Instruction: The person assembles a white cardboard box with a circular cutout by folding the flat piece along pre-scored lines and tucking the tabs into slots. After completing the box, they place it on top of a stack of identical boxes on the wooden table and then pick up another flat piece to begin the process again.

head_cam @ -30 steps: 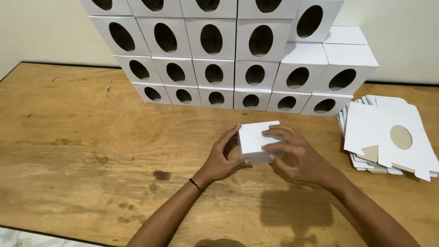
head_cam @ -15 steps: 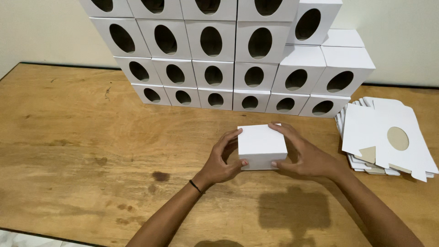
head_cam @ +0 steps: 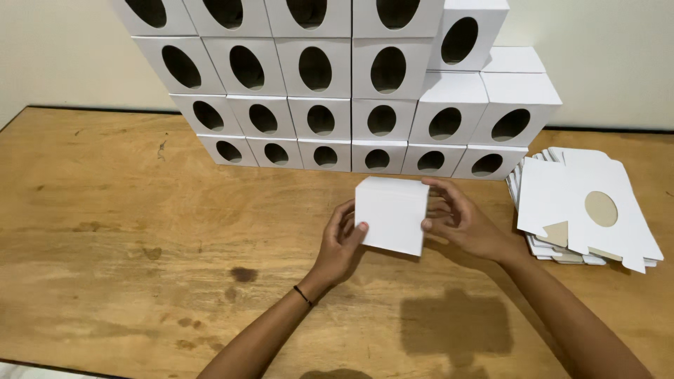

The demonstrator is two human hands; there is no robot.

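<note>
Holding the white box point(head_cam: 391, 214) clamped between both palms just above the wooden table point(head_cam: 105, 231), left hand point(head_cam: 340, 242) and right hand point(head_cam: 463, 224) equally close on opposite sides, box stack point(head_cam: 337, 84) straight behind.

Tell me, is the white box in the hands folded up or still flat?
Folded up: the white box shows a full cube shape between both hands.

Folded box point(head_cam: 391, 214) held above table point(head_cam: 105, 231), left hand point(head_cam: 342, 242) at its left side, right hand point(head_cam: 467, 224) at its right. Stacked boxes point(head_cam: 330, 91) behind, against wall. Flat blanks point(head_cam: 586, 210) piled right of right hand.
</note>
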